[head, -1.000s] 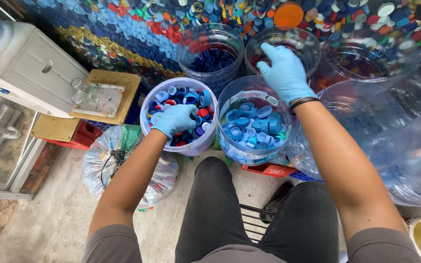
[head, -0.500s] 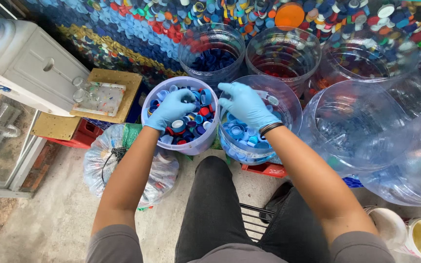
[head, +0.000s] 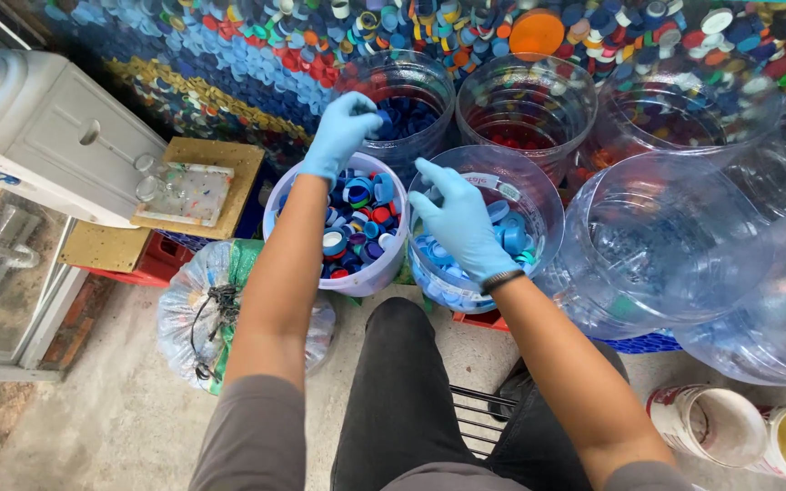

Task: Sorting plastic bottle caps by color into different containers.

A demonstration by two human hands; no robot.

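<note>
My left hand (head: 343, 127), in a light blue glove, is lifted above the far rim of a white bucket (head: 366, 282) of mixed-colour bottle caps. Its fingers are pinched on what looks like a dark blue cap at the edge of a clear tub of dark blue caps (head: 416, 114). My right hand (head: 461, 227), also gloved, hovers palm down with fingers spread over a clear tub of light blue caps (head: 539, 195) and holds nothing.
A clear tub with red caps (head: 525, 100) stands behind. Large clear water jugs (head: 675, 245) crowd the right. A white water dispenser (head: 56, 136), a wooden board (head: 220, 155) and a tied plastic bag (head: 197, 314) are left. Paint pots (head: 711, 423) sit bottom right.
My left hand rose out of the white bucket toward the dark blue tub. My right hand came back from the far tubs and sank over the light blue tub.
</note>
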